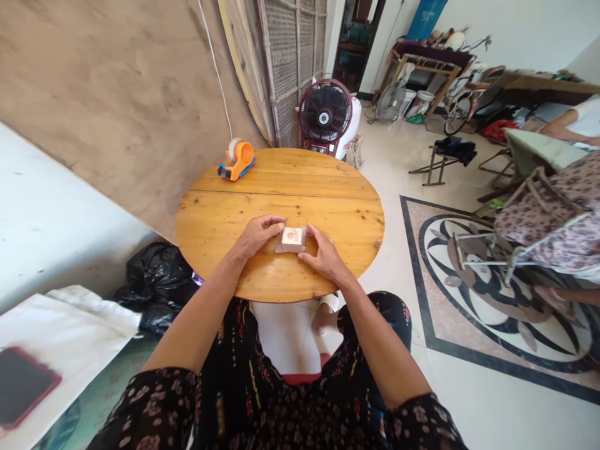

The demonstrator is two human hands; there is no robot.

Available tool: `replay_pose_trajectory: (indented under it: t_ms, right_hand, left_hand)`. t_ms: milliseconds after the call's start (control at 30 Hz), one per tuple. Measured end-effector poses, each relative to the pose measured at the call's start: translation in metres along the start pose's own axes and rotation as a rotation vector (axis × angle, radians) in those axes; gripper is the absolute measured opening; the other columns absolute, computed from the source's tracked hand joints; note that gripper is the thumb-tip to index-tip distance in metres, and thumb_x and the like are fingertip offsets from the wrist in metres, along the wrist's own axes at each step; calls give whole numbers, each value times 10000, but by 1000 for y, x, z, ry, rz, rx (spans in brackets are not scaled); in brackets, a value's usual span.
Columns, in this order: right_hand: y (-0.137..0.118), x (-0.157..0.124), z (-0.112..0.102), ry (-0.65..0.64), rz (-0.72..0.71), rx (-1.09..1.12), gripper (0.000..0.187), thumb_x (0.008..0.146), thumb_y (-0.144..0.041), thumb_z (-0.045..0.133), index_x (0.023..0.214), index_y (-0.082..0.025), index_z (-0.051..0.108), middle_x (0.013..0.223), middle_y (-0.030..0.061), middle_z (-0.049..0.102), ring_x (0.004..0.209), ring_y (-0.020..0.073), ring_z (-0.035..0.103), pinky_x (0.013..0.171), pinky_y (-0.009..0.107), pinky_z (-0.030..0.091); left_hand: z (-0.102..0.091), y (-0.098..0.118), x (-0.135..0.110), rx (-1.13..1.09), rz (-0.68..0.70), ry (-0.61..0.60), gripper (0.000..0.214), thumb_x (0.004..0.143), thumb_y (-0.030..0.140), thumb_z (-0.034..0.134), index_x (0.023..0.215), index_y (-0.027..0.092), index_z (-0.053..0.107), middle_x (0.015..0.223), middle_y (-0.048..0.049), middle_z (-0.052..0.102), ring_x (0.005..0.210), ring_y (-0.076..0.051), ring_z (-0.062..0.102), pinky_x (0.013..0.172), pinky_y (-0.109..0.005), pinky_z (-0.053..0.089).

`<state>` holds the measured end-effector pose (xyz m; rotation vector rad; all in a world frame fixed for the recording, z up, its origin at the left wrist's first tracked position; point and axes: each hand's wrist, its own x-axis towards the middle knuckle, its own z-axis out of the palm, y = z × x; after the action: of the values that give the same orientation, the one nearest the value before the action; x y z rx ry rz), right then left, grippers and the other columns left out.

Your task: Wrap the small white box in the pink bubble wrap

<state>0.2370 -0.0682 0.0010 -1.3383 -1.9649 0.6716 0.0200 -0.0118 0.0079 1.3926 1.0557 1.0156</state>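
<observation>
A small pale box with red print (291, 236), in a clear plastic wrapper, is on or just above the wooden table, between my two hands. My left hand (259, 236) holds it at its left side, with thumb and fingertips near the wrapper's upper left corner. At the right side, my right hand (325, 253) has its thumb at the lower corner and its index finger at the upper corner. Some fingers of both hands are hidden from above.
The oval wooden table (281, 178) bears an orange tape dispenser (239, 161) at its far left. Behind it stands a fan (324, 115). Black plastic bags (159, 275) lie at the left, near a dark tablet-like device (25, 384). Another person (557, 200) sits at the right.
</observation>
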Motion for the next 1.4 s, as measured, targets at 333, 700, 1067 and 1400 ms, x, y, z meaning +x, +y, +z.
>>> replay_pose_trajectory:
  t_ms: [333,700,1067,1400]
  right_hand:
    - [1,1,3,21,-7,-27,771,783,-315,651,1466,-176,324,1387,150,525,1281,297,494,1092,505,333]
    - [1,-1,3,21,-27,-58,770,795,-336,646,1471,-175,315,1426,154,487,1308,297,468,1098,506,324]
    - [-2,0,1,16,-7,-38,792,767,-331,668,1464,-171,328,1429,157,482,1329,307,445,1106,514,320]
    - [-2,-2,1,31,-1,34,790,764,-329,667,1462,-182,327,1427,145,485,1314,293,462,1121,508,315]
  left_hand:
    - [1,4,-3,54,-16,-17,521,688,492,734,1057,130,679,1010,-82,714,851,-197,643,799,-313,495]
    - [1,7,-4,72,-11,-37,535,691,491,727,1084,132,680,1028,-88,710,860,-200,641,807,-314,488]
    - [-1,-1,3,5,18,81,456,682,458,734,991,127,688,760,-13,664,652,-124,548,689,-256,439]
    - [-4,-7,6,110,66,164,252,745,392,643,683,148,652,588,8,605,555,-111,496,584,-238,386]
